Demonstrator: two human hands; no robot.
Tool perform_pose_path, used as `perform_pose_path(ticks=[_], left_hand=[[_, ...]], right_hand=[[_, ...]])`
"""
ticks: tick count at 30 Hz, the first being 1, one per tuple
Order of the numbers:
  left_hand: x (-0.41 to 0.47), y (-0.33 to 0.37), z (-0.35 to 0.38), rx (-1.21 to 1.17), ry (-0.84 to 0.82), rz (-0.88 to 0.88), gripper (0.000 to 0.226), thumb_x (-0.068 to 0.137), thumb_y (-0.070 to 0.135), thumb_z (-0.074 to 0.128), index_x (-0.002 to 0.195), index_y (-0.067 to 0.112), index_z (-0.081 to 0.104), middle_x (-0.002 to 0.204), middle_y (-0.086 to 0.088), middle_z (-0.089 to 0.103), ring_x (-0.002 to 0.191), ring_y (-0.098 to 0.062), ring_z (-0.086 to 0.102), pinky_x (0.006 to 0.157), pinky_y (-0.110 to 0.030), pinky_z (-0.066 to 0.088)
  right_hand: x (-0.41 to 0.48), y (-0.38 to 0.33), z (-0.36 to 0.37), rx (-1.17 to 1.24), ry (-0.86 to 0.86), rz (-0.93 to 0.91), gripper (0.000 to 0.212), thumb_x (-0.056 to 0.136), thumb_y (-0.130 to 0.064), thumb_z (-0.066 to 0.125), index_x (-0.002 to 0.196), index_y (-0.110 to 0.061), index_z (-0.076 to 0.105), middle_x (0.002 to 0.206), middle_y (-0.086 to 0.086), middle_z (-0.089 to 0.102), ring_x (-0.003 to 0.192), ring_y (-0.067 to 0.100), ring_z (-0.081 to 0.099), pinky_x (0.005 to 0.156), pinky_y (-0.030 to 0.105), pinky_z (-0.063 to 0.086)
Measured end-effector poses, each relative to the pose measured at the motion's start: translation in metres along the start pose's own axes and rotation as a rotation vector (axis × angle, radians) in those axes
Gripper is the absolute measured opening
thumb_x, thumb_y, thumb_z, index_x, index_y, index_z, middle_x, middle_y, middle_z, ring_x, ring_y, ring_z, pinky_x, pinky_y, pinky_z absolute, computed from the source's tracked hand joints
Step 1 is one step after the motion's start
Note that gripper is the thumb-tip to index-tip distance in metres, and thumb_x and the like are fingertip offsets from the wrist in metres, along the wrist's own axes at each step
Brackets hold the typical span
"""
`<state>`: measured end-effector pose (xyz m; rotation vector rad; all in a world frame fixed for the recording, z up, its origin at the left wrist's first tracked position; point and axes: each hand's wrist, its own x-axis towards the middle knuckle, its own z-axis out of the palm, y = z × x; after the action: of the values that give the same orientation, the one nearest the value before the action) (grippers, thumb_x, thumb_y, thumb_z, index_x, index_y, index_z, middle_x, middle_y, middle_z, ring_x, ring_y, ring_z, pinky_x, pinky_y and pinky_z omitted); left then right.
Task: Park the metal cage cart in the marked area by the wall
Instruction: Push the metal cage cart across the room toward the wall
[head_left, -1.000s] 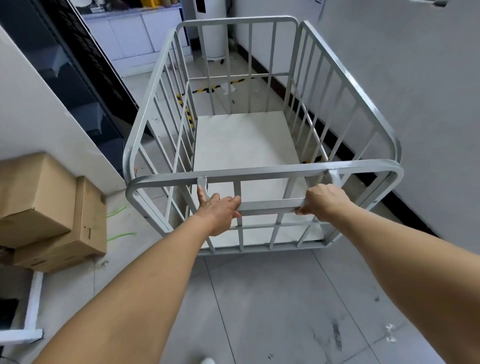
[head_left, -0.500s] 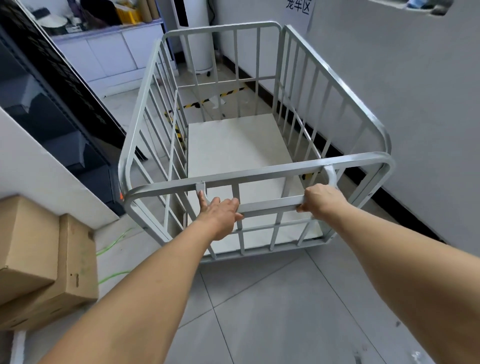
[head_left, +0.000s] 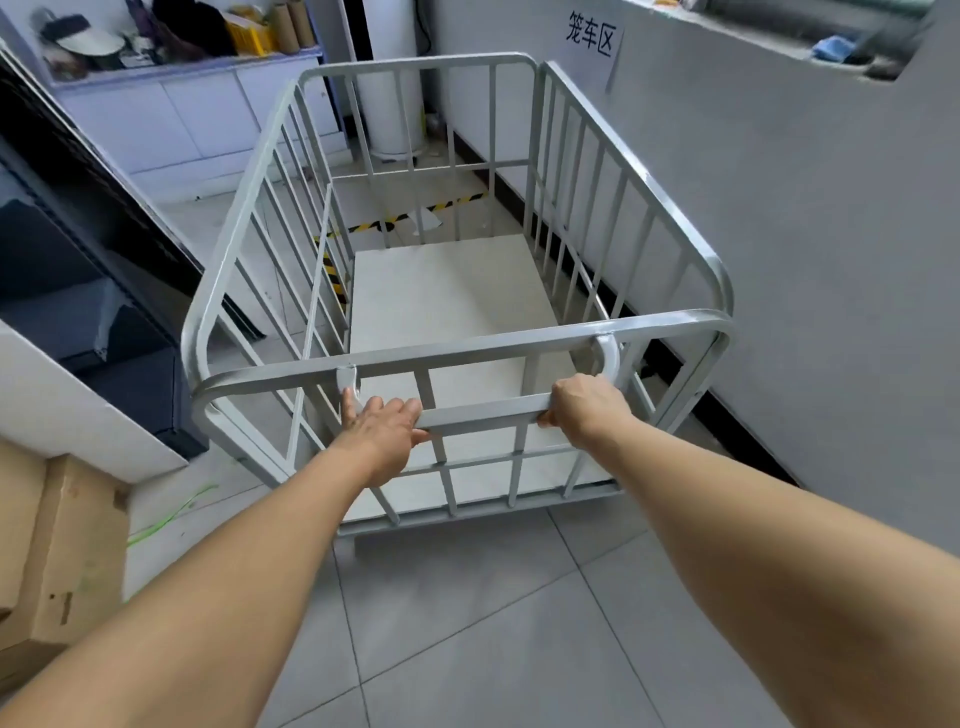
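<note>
here, two bare forearms reach forward over the grey floor tiles (head_left: 467, 623). the left hand (head_left: 384, 431) grips the left end of a flat handle bar (head_left: 483, 415), fingers curled over its top and the thumb pointing up along the bracket there. the right hand (head_left: 584, 408) is wrapped round the right end of the same bar, knuckles up, just below the other bracket. the bar belongs to the metal cage cart (head_left: 519, 343), a grey frame of upright bars with rounded corners, which stands on the floor directly ahead of both hands. its pale base board (head_left: 447, 296) carries nothing.

left of the left hand and nearer the person, stacked cardboard boxes (head_left: 62, 545) sit on the floor, with a thin green strap (head_left: 166, 514) lying beside them. further left stands a dark shelving unit (head_left: 78, 234).

right of the right hand, the grey wall (head_left: 779, 260) runs alongside the cart, close to its right side but apart from it. beyond the hands, seen through the far bars, yellow-and-black tape (head_left: 415, 215) lines the floor. past that are a white cylinder (head_left: 389, 104) and a pale cabinet (head_left: 182, 119) with clutter on top. a paper sign (head_left: 592, 39) hangs on the wall above the cart's far right corner.
</note>
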<state>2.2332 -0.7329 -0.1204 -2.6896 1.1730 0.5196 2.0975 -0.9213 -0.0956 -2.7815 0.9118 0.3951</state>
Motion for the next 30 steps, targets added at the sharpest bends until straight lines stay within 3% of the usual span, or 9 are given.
perform_pose_path(ticks=[8, 19, 30], left_hand=[[0.054, 0.019, -0.023, 0.022, -0.003, -0.079, 0.022, 0.103, 0.027, 0.030, 0.116, 0.013, 0.041, 0.123, -0.007, 0.048, 0.124, -0.027, 0.039, 0.117, -0.061, -0.001], [0.127, 0.009, -0.054, 0.008, -0.013, -0.091, 0.024, 0.103, 0.028, 0.032, 0.118, 0.013, 0.042, 0.125, -0.007, 0.050, 0.126, -0.027, 0.039, 0.118, -0.059, -0.002], [0.215, -0.051, -0.084, 0.026, 0.047, -0.128, 0.022, 0.099, 0.025, 0.044, 0.119, 0.014, 0.043, 0.121, -0.006, 0.051, 0.126, -0.025, 0.040, 0.118, -0.056, 0.000]], right_hand=[[0.064, 0.027, -0.015, -0.003, 0.034, -0.103, 0.027, 0.094, -0.032, 0.058, 0.108, -0.013, 0.071, 0.105, 0.012, 0.068, 0.104, 0.032, 0.058, 0.109, 0.039, 0.034], [0.139, 0.031, -0.046, -0.009, 0.034, -0.118, 0.031, 0.095, -0.032, 0.055, 0.114, -0.011, 0.067, 0.110, 0.013, 0.066, 0.111, 0.031, 0.055, 0.108, 0.036, 0.032], [0.237, -0.009, -0.063, 0.001, 0.100, -0.165, 0.030, 0.096, -0.032, 0.052, 0.111, -0.010, 0.068, 0.109, 0.012, 0.067, 0.110, 0.031, 0.053, 0.108, 0.037, 0.030]])
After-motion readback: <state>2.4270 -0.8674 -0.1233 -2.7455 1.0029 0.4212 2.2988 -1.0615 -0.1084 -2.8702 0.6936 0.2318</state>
